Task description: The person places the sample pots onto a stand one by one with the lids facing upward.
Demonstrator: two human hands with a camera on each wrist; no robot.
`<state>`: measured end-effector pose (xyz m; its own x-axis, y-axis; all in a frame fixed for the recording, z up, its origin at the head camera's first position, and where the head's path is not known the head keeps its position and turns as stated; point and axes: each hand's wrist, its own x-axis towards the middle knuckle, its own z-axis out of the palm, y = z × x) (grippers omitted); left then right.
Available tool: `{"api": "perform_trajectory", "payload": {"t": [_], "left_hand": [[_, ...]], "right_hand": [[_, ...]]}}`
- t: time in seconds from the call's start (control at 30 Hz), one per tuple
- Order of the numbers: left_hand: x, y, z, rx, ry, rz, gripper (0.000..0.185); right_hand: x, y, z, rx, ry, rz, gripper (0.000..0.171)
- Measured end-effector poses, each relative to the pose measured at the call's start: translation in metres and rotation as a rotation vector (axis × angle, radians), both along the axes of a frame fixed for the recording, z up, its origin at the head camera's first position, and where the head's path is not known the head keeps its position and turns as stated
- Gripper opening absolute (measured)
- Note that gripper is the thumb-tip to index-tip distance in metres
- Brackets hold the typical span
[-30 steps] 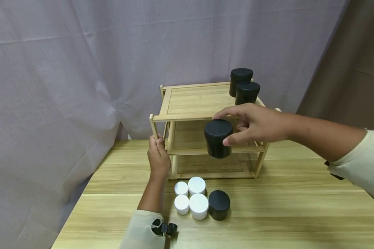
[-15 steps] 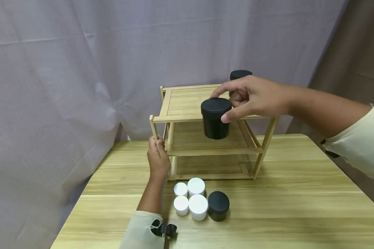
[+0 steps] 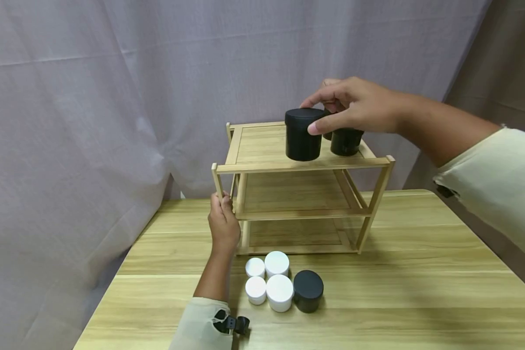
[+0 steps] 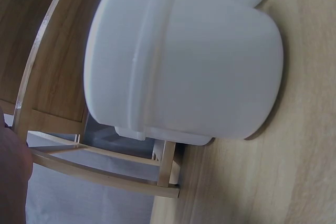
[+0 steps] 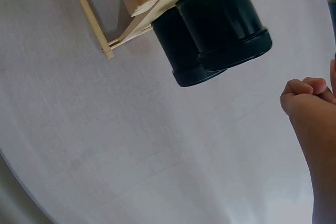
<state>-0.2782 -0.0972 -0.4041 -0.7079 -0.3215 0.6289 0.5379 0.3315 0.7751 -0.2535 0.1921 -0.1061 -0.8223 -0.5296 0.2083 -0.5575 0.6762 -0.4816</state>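
Right hand: the right hand (image 3: 358, 104) grips a black jar (image 3: 303, 134) by its lid, thumb at the near side and fingers curled over the top; the jar stands at or just above the top shelf, and whether it rests there cannot be told.
Left hand: the left hand (image 3: 223, 221) is wrapped around the front left post of the wooden rack (image 3: 262, 167), low down near the middle shelf.
Rack: a three-tier rack standing toward the far edge of the table (image 3: 420, 291), in front of a grey curtain (image 3: 92, 97).
Top shelf: two more black jars (image 5: 215, 30) sit at the right rear corner, one behind the other, just right of the held jar and partly hidden by the hand in the head view.
Table, near the rack's front: four white jars (image 3: 271, 282) clustered in a square, with a lone black jar (image 3: 308, 290) touching their right side.
Left wrist view: a white jar (image 4: 184, 61) fills most of the frame, the rack's lower frame behind it.
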Motion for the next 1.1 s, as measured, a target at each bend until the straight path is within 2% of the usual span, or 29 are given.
{"api": "perform_trajectory", "payload": {"t": [0.17, 0.33, 0.63, 0.97, 1.1], "left_hand": [[0.001, 0.001, 0.000, 0.004, 0.001, -0.007, 0.023], [0.000, 0.002, 0.000, -0.001, 0.019, -0.002, 0.024], [0.000, 0.002, 0.000, 0.015, 0.009, -0.035, 0.024], [-0.001, 0.009, -0.001, 0.013, 0.018, -0.043, 0.026], [-0.002, 0.011, 0.000, 0.009, 0.013, -0.042, 0.027]], "right_hand": [[-0.014, 0.001, 0.002, 0.064, -0.032, -0.027, 0.052], [-0.029, 0.003, 0.004, 0.123, -0.021, -0.063, 0.060], [-0.057, 0.002, 0.004, 0.203, -0.136, -0.114, 0.074], [-0.074, 0.009, 0.002, 0.260, -0.089, -0.197, 0.077], [-0.077, 0.011, -0.001, 0.304, -0.029, -0.223, 0.076]]}}
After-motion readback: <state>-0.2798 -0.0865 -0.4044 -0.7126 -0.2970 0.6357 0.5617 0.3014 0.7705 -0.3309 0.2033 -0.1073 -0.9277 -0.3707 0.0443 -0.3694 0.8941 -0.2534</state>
